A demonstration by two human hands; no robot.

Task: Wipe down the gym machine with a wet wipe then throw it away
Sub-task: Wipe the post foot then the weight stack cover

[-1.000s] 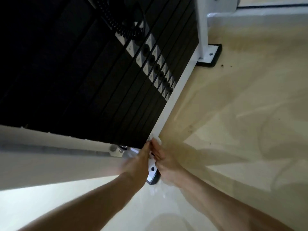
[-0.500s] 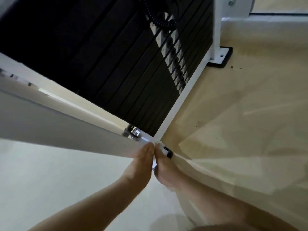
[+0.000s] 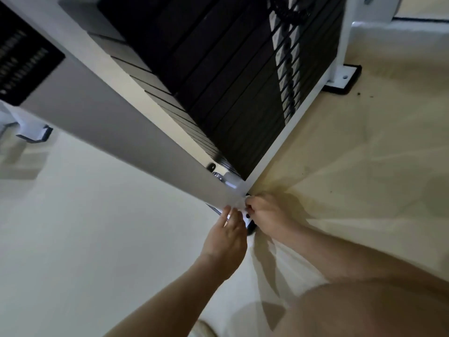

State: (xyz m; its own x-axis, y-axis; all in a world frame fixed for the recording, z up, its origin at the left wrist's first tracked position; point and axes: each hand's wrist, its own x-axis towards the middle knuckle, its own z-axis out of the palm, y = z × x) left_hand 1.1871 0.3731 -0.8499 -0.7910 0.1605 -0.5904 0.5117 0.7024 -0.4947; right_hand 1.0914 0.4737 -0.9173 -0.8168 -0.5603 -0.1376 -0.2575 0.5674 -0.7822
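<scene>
**Wipe contact at the lower frame corner**

The wet wipe point(image 3: 239, 206) sits at the base of the white frame upright point(image 3: 145, 132), directly below the near bottom corner of the weight stack point(image 3: 243, 93). It shows only as a blurred white patch, and its edges cannot be separated from the white frame.

The left hand point(image 3: 226, 237) has its fingers straight and pressed together, with the tips against the wipe. The right hand point(image 3: 267, 215) has its fingers curled and pinches the wipe's other side. Its fingertips are partly hidden.

The frame foot point(image 3: 249, 226) under the hands is mostly covered, and only a dark pad edge shows. A second foot plate point(image 3: 343, 77) stands at the far bottom corner of the weight stack. The top of the stack is cut off, with a coiled black cord point(image 3: 289, 8) at the frame edge.

The floor point(image 3: 364, 166) to the right of the stack is beige, with dark specks and crossing shadows. To the left of the stack it is pale. The lighting is dim.
</scene>
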